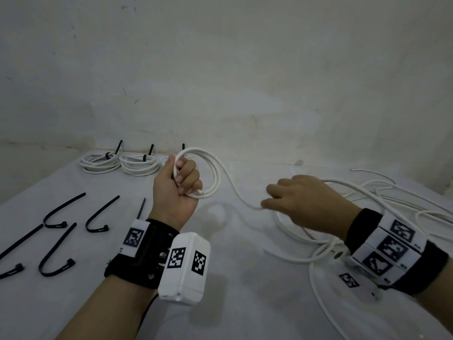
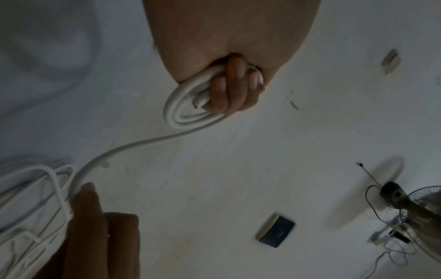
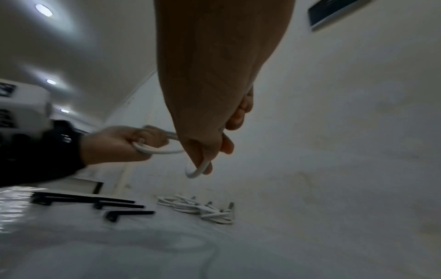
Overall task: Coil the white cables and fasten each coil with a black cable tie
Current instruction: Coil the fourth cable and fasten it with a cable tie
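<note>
- White cable (image 1: 235, 190) is partly wound into a small coil (image 1: 208, 173), which the left hand (image 1: 177, 185) grips with its fingers (image 2: 235, 83) curled round the loops, held up above the worktop (image 1: 232, 278).
- From that coil a single strand sags rightward to the right hand (image 1: 301, 202), whose fingers (image 3: 226, 145) are bent round the strand, with a short curve of cable showing below them in the right wrist view.
- Behind and beneath the right hand, the loose remainder of the white cables (image 1: 392, 200) lies in a tangle on the right side of the worktop.
- Along the far edge, by the wall (image 1: 245, 69), lie finished coils (image 1: 117, 163), each bound with a black tie; a third is mostly hidden behind the left hand.
- On the left side of the worktop, spare black cable ties (image 1: 58, 217) lie bent into hooks, well apart from the coil in the left hand.
- Both wrists wear black straps with white marker blocks (image 1: 186, 266).
</note>
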A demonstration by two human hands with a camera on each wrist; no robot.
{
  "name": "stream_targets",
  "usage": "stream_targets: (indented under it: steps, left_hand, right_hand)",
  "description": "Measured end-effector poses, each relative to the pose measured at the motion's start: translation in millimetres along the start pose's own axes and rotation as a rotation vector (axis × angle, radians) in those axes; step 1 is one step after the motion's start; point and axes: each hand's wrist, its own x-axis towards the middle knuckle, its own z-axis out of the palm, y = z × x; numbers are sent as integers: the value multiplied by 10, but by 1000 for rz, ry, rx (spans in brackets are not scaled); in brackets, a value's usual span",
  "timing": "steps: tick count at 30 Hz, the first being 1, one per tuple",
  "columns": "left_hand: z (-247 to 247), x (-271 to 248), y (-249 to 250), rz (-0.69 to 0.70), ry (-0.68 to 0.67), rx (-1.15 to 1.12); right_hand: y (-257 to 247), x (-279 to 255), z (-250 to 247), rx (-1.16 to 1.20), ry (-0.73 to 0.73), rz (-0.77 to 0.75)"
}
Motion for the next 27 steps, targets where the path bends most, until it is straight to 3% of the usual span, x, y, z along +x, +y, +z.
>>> stream_targets:
  steps: [3,9,12,16,21,27]
  left_hand:
    - [13,6,-27,-9,22,77]
    - [93,-34,-170,-121,-29,191]
    - [114,-54,-239,-191,-60,231]
    - [169,-126,-334,-288,-73,295]
    - [185,-192,-409,-328,-134,494]
    - [186,-190,-374,-386,-194,370]
  right_hand:
    - [-169,105,-178,87,32,-109]
    - [-232,324,-483,343,34,-93]
    - [-181,391,-516,514,17,-22]
    - [-85,445,-525,772,97,141]
    - [-42,451,-431,868,137,378]
    - [-22,481,-205,772,227,451]
